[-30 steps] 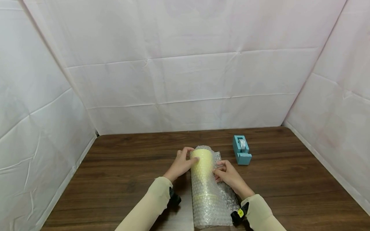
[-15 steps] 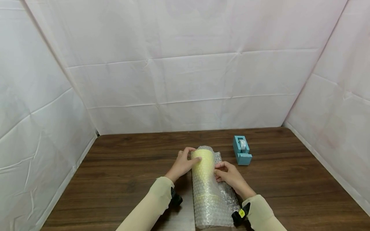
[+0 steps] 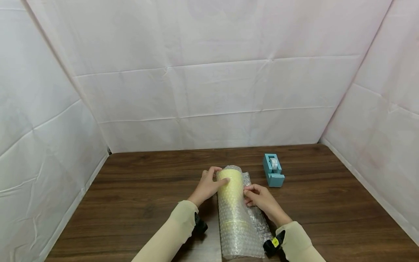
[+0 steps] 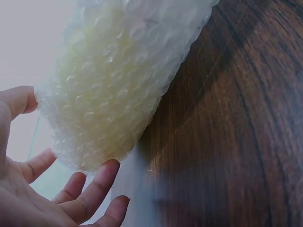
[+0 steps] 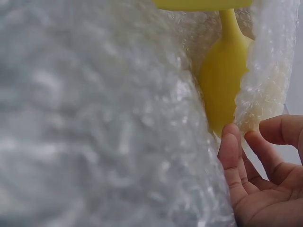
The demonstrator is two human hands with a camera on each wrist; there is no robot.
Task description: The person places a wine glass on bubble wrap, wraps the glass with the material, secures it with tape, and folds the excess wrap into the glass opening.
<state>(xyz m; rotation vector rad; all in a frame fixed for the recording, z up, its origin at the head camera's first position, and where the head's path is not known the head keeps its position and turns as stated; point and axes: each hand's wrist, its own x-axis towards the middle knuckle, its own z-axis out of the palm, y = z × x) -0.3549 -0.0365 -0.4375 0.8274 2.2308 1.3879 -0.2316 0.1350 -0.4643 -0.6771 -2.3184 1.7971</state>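
A yellow goblet (image 5: pixel 218 85) lies on its side inside a sheet of bubble wrap (image 3: pixel 240 240), its wide bowl at the far end in the head view and its stem and foot toward the person. My left hand (image 3: pixel 205 187) holds the roll's far left end, thumb on top and fingers around the end; the left wrist view shows those fingertips against the bubbles. On the right side, my right hand (image 3: pixel 262 200) pinches the edge of the wrap between thumb and fingers, as the right wrist view shows. There the wrap gapes and bares the goblet's bowl and stem.
A blue tape dispenser (image 3: pixel 273 170) with a roll of clear tape stands on the dark wooden table (image 3: pixel 147 193), beyond the right hand. A loose flap of wrap spreads under the right forearm. White cloth walls (image 3: pixel 209 91) enclose the table's back and sides.
Both hands and the wrapped goblet have shifted very slightly to the right. The holds look the same, and the tape dispenser stays in place.
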